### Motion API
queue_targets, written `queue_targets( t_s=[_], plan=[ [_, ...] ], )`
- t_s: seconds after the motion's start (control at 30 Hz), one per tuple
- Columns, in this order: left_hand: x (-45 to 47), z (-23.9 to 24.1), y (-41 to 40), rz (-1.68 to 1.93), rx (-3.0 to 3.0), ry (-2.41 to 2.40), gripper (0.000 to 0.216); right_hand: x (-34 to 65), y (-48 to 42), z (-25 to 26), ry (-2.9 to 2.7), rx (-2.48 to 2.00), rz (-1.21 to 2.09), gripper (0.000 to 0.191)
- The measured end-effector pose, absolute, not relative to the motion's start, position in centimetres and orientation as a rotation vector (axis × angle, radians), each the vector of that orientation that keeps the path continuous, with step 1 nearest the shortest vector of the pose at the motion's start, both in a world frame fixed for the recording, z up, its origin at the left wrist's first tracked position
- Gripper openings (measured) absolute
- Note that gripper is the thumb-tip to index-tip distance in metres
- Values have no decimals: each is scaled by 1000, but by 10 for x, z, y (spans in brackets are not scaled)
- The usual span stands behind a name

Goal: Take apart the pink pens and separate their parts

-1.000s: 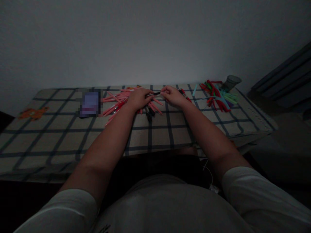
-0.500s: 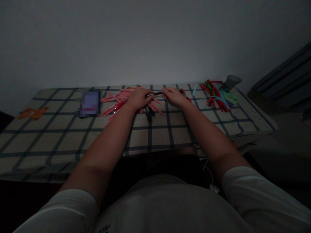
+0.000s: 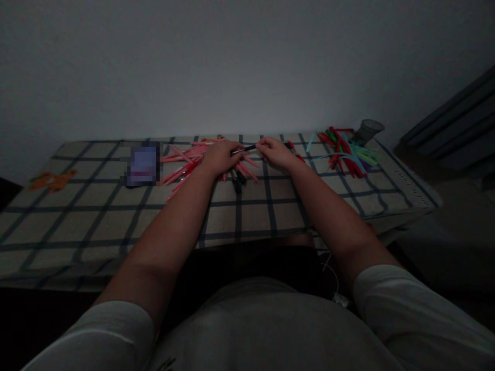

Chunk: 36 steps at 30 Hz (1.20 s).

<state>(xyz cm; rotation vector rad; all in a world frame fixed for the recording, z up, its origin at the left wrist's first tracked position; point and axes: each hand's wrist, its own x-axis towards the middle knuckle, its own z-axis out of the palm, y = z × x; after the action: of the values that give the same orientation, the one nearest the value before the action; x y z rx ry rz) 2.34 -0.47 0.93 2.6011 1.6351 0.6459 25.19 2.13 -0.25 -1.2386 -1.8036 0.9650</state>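
Between my two hands a dark pen (image 3: 247,148) is held nearly level above the table. My left hand (image 3: 222,157) grips its left part, with the fingers closed round it. The fingertips of my right hand (image 3: 274,153) pinch its right end. Under and around my left hand lie several pink pens (image 3: 193,153) in a loose heap. A few black pens or caps (image 3: 237,181) rest just in front of that hand. Beside my right hand are red and black pens (image 3: 294,151), partly hidden by the hand.
A checked cloth (image 3: 255,211) covers the table, which stands against a wall. To the left lie a blurred phone-like object (image 3: 144,165) and an orange item (image 3: 53,180). Coloured strips (image 3: 346,154) and a dark mesh cup (image 3: 368,131) are on the right.
The pen has tilted slightly, its right end a little higher. My right hand has shifted slightly up and left; my left hand has hardly moved.
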Motion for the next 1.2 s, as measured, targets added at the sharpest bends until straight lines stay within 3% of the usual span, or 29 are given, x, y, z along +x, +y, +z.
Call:
queue_targets(
  t_s=[0.1, 0.3, 0.67, 0.9, 1.2],
  plan=[
    [23, 9, -5, 645, 2598, 1639, 44, 253, 22, -4, -1805, -1230, 957, 21],
    [23, 8, -3, 652, 2599, 1615, 44, 258, 23, -7, -1905, -1270, 871, 49],
    [24, 8, -3, 648, 2593, 1621, 43, 255, 24, -8, -1798, -1213, 1000, 19],
    [24, 8, -3, 649, 2600, 1603, 43, 257, 20, -1, -1897, -1302, 863, 48],
    [23, 9, -2, 647, 2607, 1598, 41, 256, 28, -10, -1837, -1258, 945, 34]
  ],
)
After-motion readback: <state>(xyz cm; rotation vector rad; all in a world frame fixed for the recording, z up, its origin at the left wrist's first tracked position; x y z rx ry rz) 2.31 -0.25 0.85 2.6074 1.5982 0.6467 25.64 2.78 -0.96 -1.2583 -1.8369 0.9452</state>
